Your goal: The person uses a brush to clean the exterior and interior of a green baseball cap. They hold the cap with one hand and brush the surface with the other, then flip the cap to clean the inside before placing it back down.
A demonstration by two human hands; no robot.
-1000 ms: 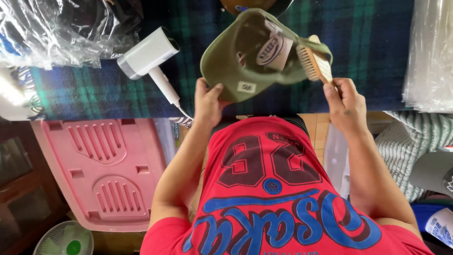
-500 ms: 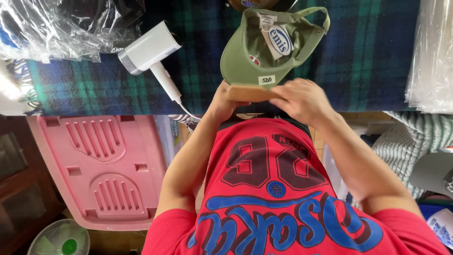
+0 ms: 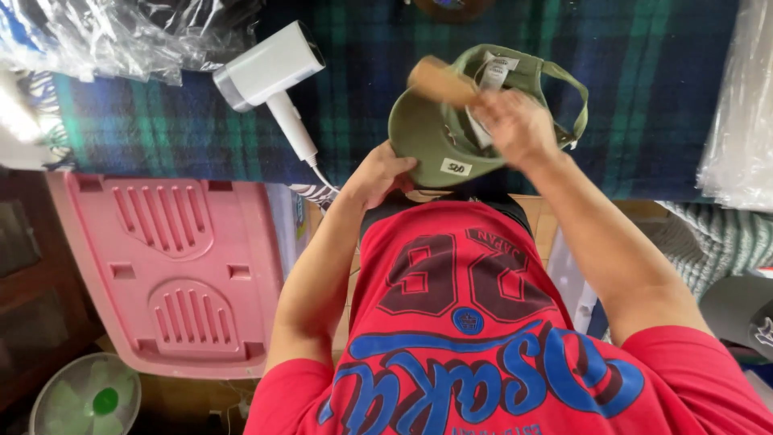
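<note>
An olive green cap (image 3: 431, 137) is held upside down over a dark plaid blanket (image 3: 362, 105), its inside facing up with white labels showing. My left hand (image 3: 378, 173) grips the cap by its brim. My right hand (image 3: 515, 121) holds a wooden brush (image 3: 441, 82), blurred, inside the cap's crown. A white hair dryer (image 3: 270, 68) lies on the blanket to the left of the cap.
Crumpled clear plastic bags (image 3: 105, 32) lie at the top left, more plastic (image 3: 737, 121) at the right edge. A pink plastic stool (image 3: 173, 274) stands at the lower left beside a small green fan (image 3: 88, 399). A grey cap (image 3: 741, 310) sits at the right.
My right hand went from the cap's brim up into the crown with the brush. The cap has tilted and sits lower in view.
</note>
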